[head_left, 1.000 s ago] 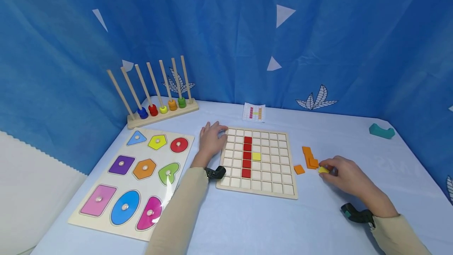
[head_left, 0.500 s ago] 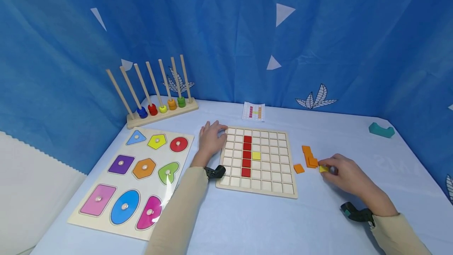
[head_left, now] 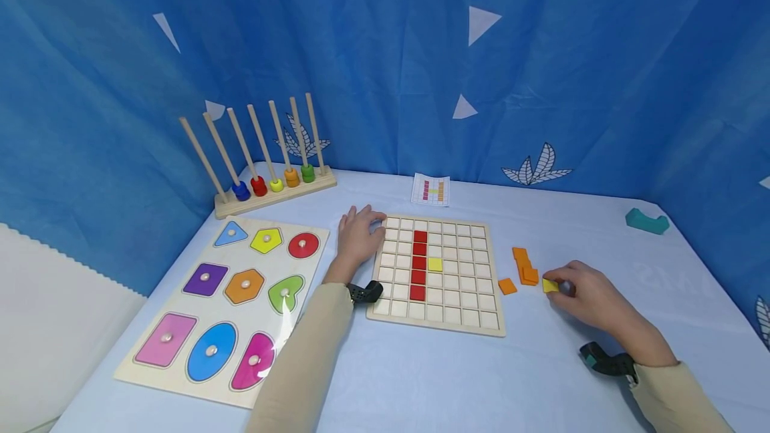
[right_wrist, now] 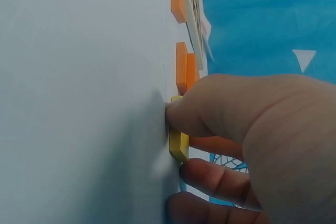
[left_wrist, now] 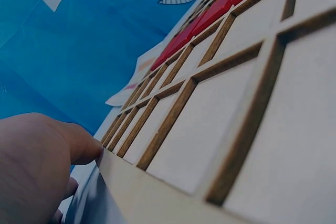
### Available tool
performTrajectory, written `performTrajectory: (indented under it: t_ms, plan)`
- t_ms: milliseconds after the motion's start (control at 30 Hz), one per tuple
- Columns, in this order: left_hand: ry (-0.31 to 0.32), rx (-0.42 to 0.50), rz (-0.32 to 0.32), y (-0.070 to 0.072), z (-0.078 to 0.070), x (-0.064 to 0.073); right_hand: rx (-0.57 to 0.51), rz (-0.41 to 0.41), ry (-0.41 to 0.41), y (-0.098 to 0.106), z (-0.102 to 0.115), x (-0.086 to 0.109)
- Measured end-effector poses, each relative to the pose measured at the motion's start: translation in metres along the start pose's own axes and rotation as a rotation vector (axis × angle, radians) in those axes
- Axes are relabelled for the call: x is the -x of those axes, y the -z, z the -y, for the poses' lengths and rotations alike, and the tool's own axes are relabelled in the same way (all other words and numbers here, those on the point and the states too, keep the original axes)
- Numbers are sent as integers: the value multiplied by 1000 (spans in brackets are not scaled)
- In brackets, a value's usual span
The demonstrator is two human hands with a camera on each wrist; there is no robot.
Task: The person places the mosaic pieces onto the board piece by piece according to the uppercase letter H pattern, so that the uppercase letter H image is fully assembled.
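Note:
My right hand (head_left: 588, 294) is low over the table at the right, pinching a small yellow square tile (head_left: 550, 285) between thumb and fingers. In the right wrist view, the thumb presses the near side of this yellow tile (right_wrist: 179, 142) and a finger lies behind it. Several orange tiles (head_left: 521, 259) lie beside that hand, some overlapping. My left hand (head_left: 359, 238) rests at the upper left corner of a wooden grid board (head_left: 469, 297), its fingertips touching the edge. A column of red tiles (head_left: 419, 262) and one yellow tile (head_left: 436, 264) sit in the board's squares.
Behind the board lies a small pattern card (head_left: 430, 190). To the left are a knobbed shape puzzle (head_left: 252, 316) and, farther back, a peg stand (head_left: 279, 197) with coloured rings. A teal curved block (head_left: 647, 221) sits at the far right. A blue curtain (head_left: 385, 65) closes off the back.
My right thumb and fingers have shifted slightly on the yellow tile, which now shows flatter and squarer beside the fingertips. The left hand and the board have stayed put.

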State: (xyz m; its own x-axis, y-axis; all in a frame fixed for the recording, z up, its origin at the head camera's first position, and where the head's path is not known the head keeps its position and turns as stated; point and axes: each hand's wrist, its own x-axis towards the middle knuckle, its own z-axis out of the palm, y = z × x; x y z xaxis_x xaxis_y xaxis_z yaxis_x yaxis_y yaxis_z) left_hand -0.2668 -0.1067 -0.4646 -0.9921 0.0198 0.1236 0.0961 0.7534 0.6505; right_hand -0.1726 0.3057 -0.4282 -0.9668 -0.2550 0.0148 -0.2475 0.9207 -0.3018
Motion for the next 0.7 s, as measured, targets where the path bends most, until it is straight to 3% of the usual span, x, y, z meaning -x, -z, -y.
performTrajectory:
  t_ms: [700]
  plan:
    - [4,9,11,0,1,0,13,-9,10,0,0,0]
